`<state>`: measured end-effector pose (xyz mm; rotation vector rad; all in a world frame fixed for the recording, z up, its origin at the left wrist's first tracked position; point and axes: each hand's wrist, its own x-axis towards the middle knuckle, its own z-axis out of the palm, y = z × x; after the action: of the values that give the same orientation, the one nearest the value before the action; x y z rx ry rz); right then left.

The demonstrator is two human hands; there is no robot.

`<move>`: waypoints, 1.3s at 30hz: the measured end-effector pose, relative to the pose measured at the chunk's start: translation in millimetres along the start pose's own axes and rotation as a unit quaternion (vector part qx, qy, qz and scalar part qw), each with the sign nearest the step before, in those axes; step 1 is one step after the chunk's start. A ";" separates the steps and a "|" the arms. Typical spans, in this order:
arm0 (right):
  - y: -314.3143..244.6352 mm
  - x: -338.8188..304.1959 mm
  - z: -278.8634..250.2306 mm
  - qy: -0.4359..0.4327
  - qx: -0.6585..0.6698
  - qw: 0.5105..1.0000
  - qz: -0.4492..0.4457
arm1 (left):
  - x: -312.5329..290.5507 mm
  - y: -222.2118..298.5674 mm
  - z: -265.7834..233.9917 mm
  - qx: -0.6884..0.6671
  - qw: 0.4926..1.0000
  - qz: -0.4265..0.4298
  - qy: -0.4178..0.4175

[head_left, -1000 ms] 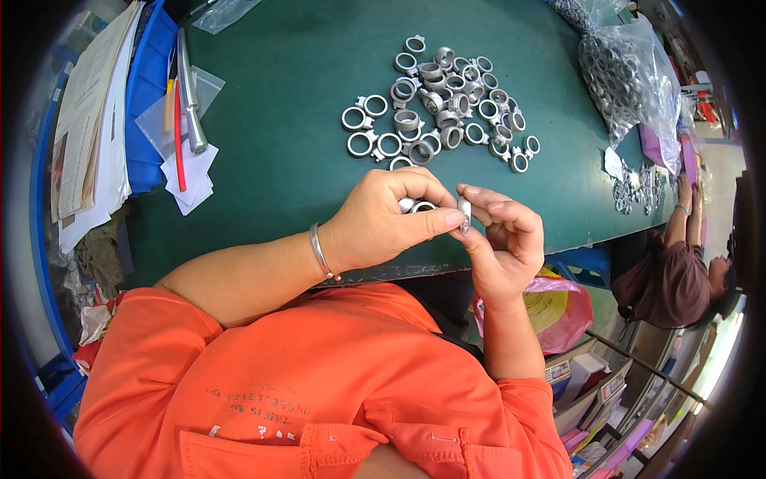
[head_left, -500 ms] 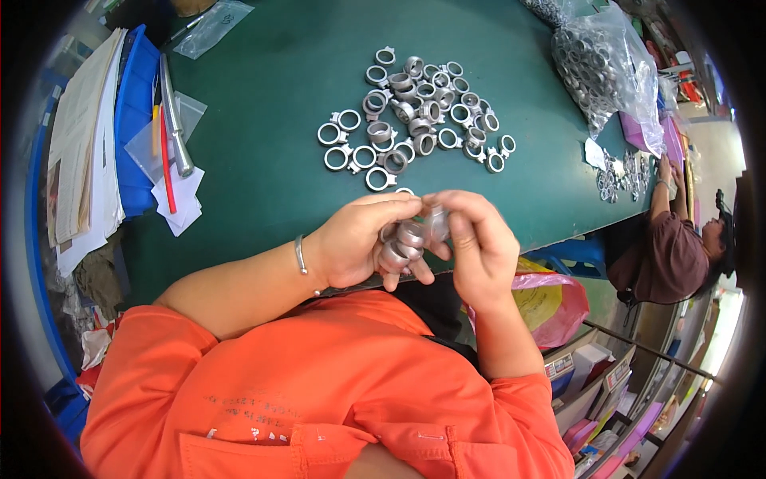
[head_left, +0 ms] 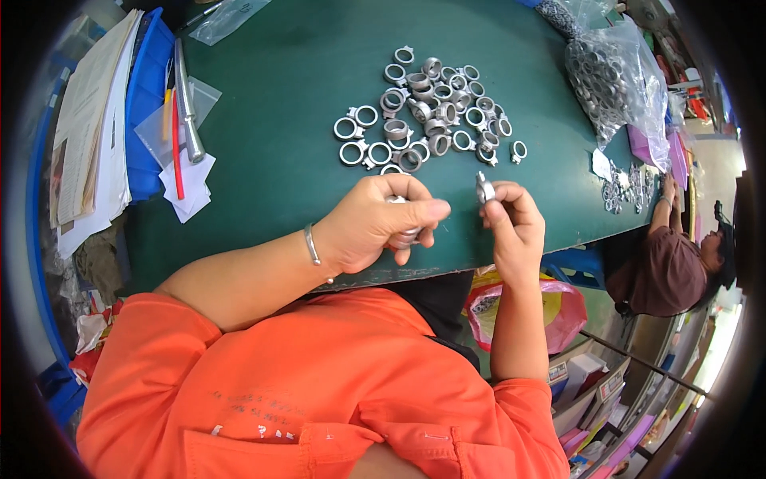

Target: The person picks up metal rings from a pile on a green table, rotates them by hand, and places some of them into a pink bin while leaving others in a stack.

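Note:
My left hand (head_left: 383,219), with a metal bangle (head_left: 311,244) at its wrist, is curled around several metal rings (head_left: 407,235); the fingers hide most of them. To its right, my right hand (head_left: 515,227) pinches a single metal ring (head_left: 484,189) between thumb and fingers, held edge-on over the green table (head_left: 271,144). Beyond both hands lies a loose pile of silver-grey metal rings (head_left: 439,112), each with a small lug on its side. Some lie flat and others stand on edge or overlap.
At the left stand a blue tray (head_left: 149,120) and stacked papers (head_left: 92,120), beside a metal rod (head_left: 187,104) and a red pen (head_left: 176,152). A clear bag of rings (head_left: 602,84) sits at far right. Another person (head_left: 670,255) works there. A pink-rimmed bag (head_left: 570,311) hangs below the table edge.
My hands have moved apart. The right hand has drawn away to the right with one ring, while the left has closed over the other rings. The whole view has shifted slightly.

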<state>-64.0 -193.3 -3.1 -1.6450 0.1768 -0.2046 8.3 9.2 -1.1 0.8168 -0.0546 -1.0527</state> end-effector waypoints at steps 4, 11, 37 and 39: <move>-6.8 -11.0 12.8 -0.077 0.066 0.995 -0.019 | -0.8 -0.6 6.5 0.083 0.996 0.027 0.004; -13.7 -9.3 30.3 -0.065 -0.200 0.937 -0.278 | -2.1 -5.5 5.2 0.217 0.964 0.153 0.004; 9.4 45.2 -3.2 0.112 -0.410 0.890 -0.166 | 4.5 2.4 -4.4 -0.148 0.988 -0.026 -0.021; 14.6 49.1 -5.2 0.107 -0.408 0.895 -0.147 | 2.4 5.0 -2.5 -0.073 0.997 -0.010 -0.021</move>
<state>-17.4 -211.2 -15.9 -2.4899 0.1928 -0.6074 14.3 9.9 -0.6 0.6645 -0.0043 -1.0796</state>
